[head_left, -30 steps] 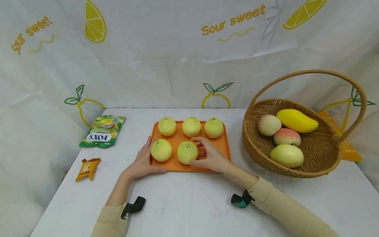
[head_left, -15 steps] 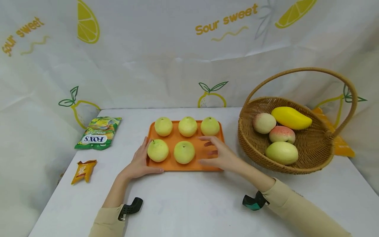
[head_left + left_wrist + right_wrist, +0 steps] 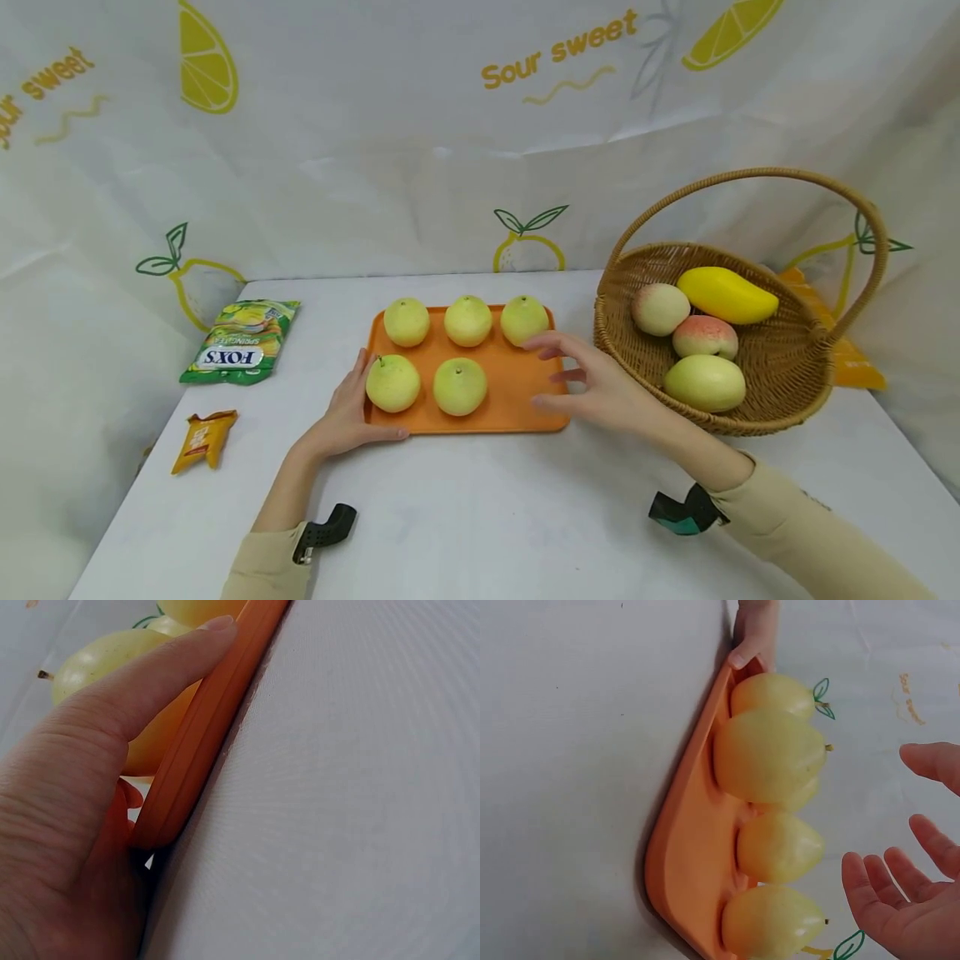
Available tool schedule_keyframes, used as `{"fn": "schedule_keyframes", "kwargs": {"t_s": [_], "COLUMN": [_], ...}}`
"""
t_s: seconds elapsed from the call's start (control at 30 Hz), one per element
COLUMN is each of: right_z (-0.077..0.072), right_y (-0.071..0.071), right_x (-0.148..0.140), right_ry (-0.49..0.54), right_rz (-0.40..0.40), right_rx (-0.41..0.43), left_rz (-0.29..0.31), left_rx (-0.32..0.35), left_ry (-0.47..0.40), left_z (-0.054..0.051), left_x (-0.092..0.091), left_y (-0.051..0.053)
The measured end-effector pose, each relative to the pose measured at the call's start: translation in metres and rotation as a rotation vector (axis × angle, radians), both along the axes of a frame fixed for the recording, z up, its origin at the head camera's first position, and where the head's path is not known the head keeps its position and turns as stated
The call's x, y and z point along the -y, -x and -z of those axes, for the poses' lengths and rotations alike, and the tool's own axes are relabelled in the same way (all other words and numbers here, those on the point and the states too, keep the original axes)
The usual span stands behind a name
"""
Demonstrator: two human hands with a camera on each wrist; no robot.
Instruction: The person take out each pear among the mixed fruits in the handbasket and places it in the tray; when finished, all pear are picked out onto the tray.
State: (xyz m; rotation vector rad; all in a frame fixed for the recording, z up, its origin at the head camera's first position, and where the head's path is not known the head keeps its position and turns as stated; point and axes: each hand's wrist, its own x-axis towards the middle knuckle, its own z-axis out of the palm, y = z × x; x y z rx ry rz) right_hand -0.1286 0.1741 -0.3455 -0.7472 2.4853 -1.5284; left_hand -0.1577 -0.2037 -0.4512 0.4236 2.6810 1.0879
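An orange tray (image 3: 517,392) lies on the white table with several round yellow-green pears on it, three at the back and two in front. My left hand (image 3: 345,417) holds the tray's front left corner. Its thumb (image 3: 161,671) lies along the front rim, with the fingers at the left side, beside the front left pear (image 3: 393,383). Over the tray's right part hovers my right hand (image 3: 600,387), fingers loosely spread and nothing in them. The front middle pear (image 3: 460,387) sits apart from it; the back right pear (image 3: 524,321) is nearest its fingertips.
To the right, a wicker basket (image 3: 795,400) with a tall handle holds a yellow mango (image 3: 727,295), two peaches (image 3: 705,337) and a pale green oval fruit (image 3: 705,383). An orange packet is partly behind it. A green candy bag (image 3: 242,342) and small orange packet (image 3: 205,440) lie left.
My right hand has let go of the front middle pear and drawn back to the right, its fingers opening. The left hand stays at the tray's corner. The head view has shifted slightly.
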Motion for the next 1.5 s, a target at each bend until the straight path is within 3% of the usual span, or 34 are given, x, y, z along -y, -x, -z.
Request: {"fn": "schedule_keyframes", "kwargs": {"t_s": [0.27,0.47,0.67,0.9,1.17,1.4,1.5], "right_z": [-0.016,-0.026,-0.033,-0.037,-0.034,-0.03,-0.03], "right_y": [-0.003,-0.004,-0.003,-0.004,-0.001,0.004,0.008], "right_x": [-0.015,-0.031,-0.049,-0.071,-0.088,-0.108,-0.119], "right_ry": [0.083,0.085,0.008,-0.092,-0.229,-0.346,-0.394], "right_rz": [-0.026,0.036,0.083,0.133,0.191,0.151,0.134], "right_rx": [-0.17,-0.203,-0.224,-0.181,-0.239,-0.217,-0.171], "left_rz": [-0.003,0.0,0.001,0.011,0.006,0.001,0.001], "left_rx": [-0.002,-0.003,-0.012,-0.018,-0.014,-0.011,-0.011], "left_ry": [-0.007,-0.012,-0.011,0.0,-0.003,-0.005,-0.005], "left_z": [-0.001,0.0,0.002,-0.001,-0.003,-0.001,-0.001], "left_x": [0.0,0.0,0.001,0.0,-0.001,-0.001,-0.001], "left_y": [0.0,0.0,0.0,-0.001,-0.002,-0.001,-0.002]}}
